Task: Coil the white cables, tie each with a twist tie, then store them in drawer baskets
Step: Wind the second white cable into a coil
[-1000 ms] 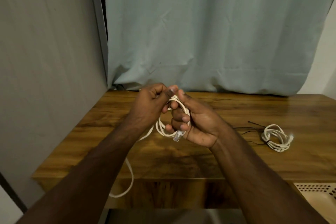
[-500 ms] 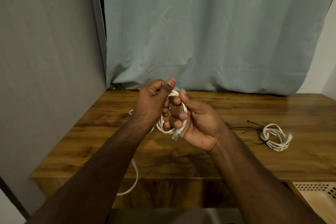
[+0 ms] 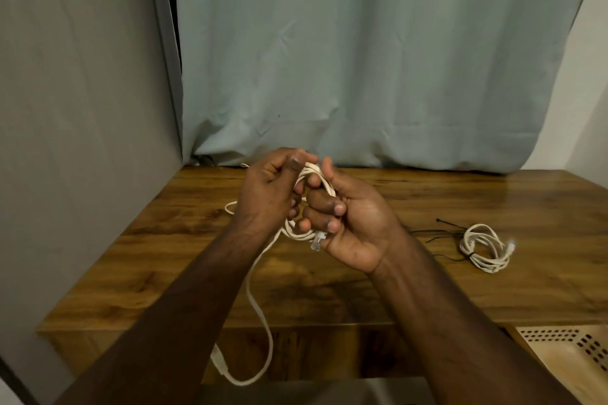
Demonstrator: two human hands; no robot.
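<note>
Over the wooden table (image 3: 411, 286) my right hand (image 3: 348, 217) grips a partly wound coil of white cable (image 3: 316, 174), its clear plug sticking out below my fingers. My left hand (image 3: 269, 194) pinches the cable at the top of the coil, thumb pressed on the strands. The loose tail (image 3: 260, 312) of this cable hangs down past the table's front edge and loops back up. A second white cable (image 3: 485, 248), coiled and bound with a dark tie, lies on the table at the right.
Loose black twist ties (image 3: 444, 233) lie beside the tied coil. A perforated beige basket (image 3: 572, 355) shows at the lower right, below the table edge. A pale curtain hangs behind the table; a grey wall stands at the left.
The hanging tail has been drawn up and swung right, so the loop below the table edge is shorter. My left thumb has come down onto the coil's top.
</note>
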